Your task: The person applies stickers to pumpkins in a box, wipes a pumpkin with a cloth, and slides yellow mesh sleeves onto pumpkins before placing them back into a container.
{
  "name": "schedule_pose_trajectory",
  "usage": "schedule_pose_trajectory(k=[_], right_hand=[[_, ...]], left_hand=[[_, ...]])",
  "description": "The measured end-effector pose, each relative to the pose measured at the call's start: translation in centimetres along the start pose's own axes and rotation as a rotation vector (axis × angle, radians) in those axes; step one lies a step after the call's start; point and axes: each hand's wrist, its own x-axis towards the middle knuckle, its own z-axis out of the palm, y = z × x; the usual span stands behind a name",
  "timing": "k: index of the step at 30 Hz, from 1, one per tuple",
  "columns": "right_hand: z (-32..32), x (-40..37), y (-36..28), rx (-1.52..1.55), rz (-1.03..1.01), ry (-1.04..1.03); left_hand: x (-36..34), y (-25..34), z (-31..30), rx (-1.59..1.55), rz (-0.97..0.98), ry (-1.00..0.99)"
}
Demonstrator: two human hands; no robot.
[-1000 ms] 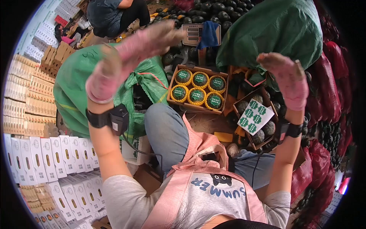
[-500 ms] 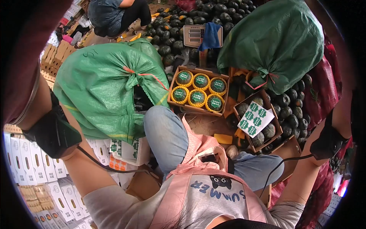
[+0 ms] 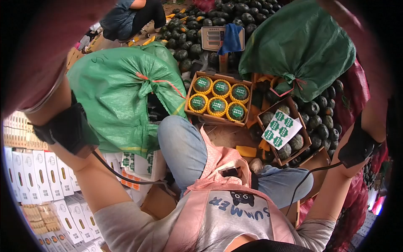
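Head view — box of six squashes

The word "SUMMER" stands in blue letters on the front of the grey shirt, upside down from this view. The green stickers in the cardboard box and those on the sticker sheet carry print too small to read.

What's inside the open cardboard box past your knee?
Six dark squashes, in two rows of three, each in yellow foam netting with a green sticker. What lies beneath is covered.
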Motion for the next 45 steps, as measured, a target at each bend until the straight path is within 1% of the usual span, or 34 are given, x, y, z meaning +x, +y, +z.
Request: schedule_pose_trajectory(k=[4,6,8,9,10,11,12,13,14,15,16,17,19,20,21,22,23,25,28,30,31,32,33,34,35,36,37,38,39,40,41,45], right_hand=[[0.5,-0.1,0.8,0.118,0.034,-0.006],[0.9,-0.4,2.6,0.196,0.085,-0.012],[2.4,-0.7,5.3,0.367,0.162,-0.032],[3.5,-1.1,7.5,0.486,0.224,-0.030],[4.5,-1.7,9.7,0.610,0.217,-0.044],[6.2,-2.6,13.1,0.733,0.208,-0.058],[7.5,-3.7,16.4,0.679,0.306,-0.048],[9.0,-5.1,19.3,0.623,0.405,-0.038],[10.7,-6.1,21.3,0.876,0.432,0.014],[12.4,-7.0,22.9,1.128,0.452,0.069],[13.7,-8.1,24.5,1.014,0.532,0.083],[14.8,-9.3,26.1,0.898,0.609,0.098],[17.2,-11.2,28.8,0.922,0.725,0.250],[18.2,-11.6,29.4,0.894,0.767,0.354],[18.6,-11.6,29.4,0.893,0.769,0.358],[19.0,-11.6,29.3,0.845,0.846,0.416],[19.3,-11.6,29.3,0.794,0.922,0.471],[19.4,-11.3,29.4,0.815,0.928,0.489],[19.1,-11.3,29.3,0.743,0.954,0.441],[17.8,-11.3,30.2,0.762,0.954,0.264],[16.6,-10.7,30.3,0.772,0.941,0.223],[15.2,-9.1,27.2,0.732,0.896,0.300],[13.5,-7.5,23.7,0.662,0.832,0.412],[12.0,-6.8,22.3,0.614,0.684,0.477],[10.1,-6.0,20.4,0.587,0.495,0.506],[8.4,-4.9,15.6,0.459,0.362,0.505],[6.8,-4.1,12.8,0.505,0.121,0.538],[4.6,-3.5,10.2,0.646,-0.130,0.472],[3.1,-3.3,8.5,0.781,-0.382,0.398],[2.2,-3.2,6.6,0.724,-0.416,0.363],[1.8,-2.9,5.1,0.582,-0.355,0.371],[1.1,-1.7,1.8,0.166,-0.199,0.355]], left_hand=[[1.9,-3.4,1.8,0.002,-0.045,-0.067],[2.1,-5.8,2.3,0.008,-0.089,-0.078],[1.2,-9.4,2.6,0.018,-0.156,-0.067],[0.6,-11.7,2.7,0.023,-0.213,-0.050],[-0.4,-14.5,2.9,0.034,-0.343,0.048],[-1.6,-16.3,3.5,-0.021,-0.458,0.095],[-3.3,-19.0,3.5,-0.058,-0.552,0.172],[-5.0,-22.0,3.4,-0.140,-0.605,0.202],[-6.8,-25.1,3.2,-0.221,-0.598,0.200],[-8.1,-27.5,3.8,-0.327,-0.655,0.272],[-9.3,-30.0,4.2,-0.376,-0.734,0.349],[-10.6,-32.5,4.4,-0.430,-0.767,0.376],[-12.4,-37.4,4.4,-0.552,-0.763,0.421],[-12.9,-38.9,4.4,-0.554,-0.765,0.416],[-12.9,-39.5,4.6,-0.553,-0.801,0.480],[-13.0,-40.1,4.7,-0.553,-0.835,0.546],[-13.2,-40.5,4.7,-0.556,-0.835,0.544],[-12.9,-40.3,4.9,-0.496,-0.901,0.624],[-12.4,-39.9,4.6,-0.510,-0.914,0.616],[-11.7,-38.8,3.5,-0.501,-0.922,0.568],[-10.7,-37.5,2.5,-0.487,-0.917,0.531],[-8.8,-34.6,2.0,-0.333,-0.891,0.459],[-7.4,-31.7,1.2,-0.087,-0.800,0.323],[-5.5,-28.3,0.9,0.023,-0.739,0.303],[-3.6,-23.6,1.8,0.083,-0.623,0.323],[-2.2,-19.7,2.2,0.143,-0.492,0.294],[-1.3,-16.4,2.2,0.204,-0.306,0.255],[-2.7,-15.0,-0.8,0.124,-0.032,0.086],[-3.1,-11.7,-0.9,-0.073,0.076,0.200],[-3.5,-8.5,-1.8,-0.155,0.140,0.202],[-3.5,-6.3,-2.3,-0.146,0.150,0.186],[-2.9,-1.7,-3.2,-0.112,0.135,0.161]])
